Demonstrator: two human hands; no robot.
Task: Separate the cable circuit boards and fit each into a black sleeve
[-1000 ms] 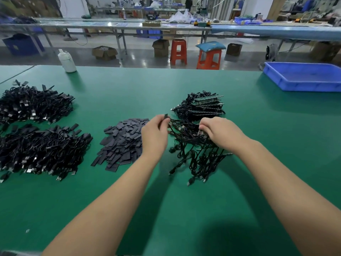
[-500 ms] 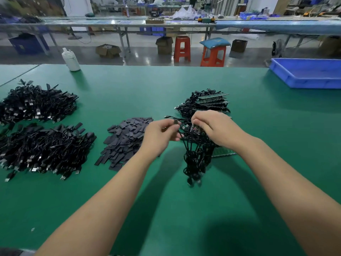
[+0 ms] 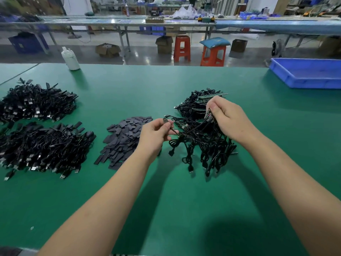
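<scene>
The green work table (image 3: 184,209) carries all the stock. At its far right stands a blue tray (image 3: 306,74); at far left lie two heaps of finished cables (image 3: 42,143), apparently already sleeved. Near centre is the pile of black sleeves (image 3: 125,139), just left of the left hand. To the right, a stack of unseparated board strips (image 3: 199,102) rests on the table behind the right hand.

The right hand (image 3: 230,121) holds a board strip (image 3: 208,115) raised above the table, thumb and fingers curled round it, with its bundle of black cables (image 3: 203,145) hanging down to the surface. The left hand (image 3: 156,133) pinches one small circuit board (image 3: 165,120) between thumb and forefinger, its cable trailing back into the bundle.

Judged step: one board is being parted from the strip; no sleeve is in hand yet.

Hazards (judged, not observed):
- The trailing cable may snag in the bundle, dragging neighbouring cables along.
- Pulling by the cable rather than the board could strain the joint.
- A loose pinch may drop the board.
</scene>
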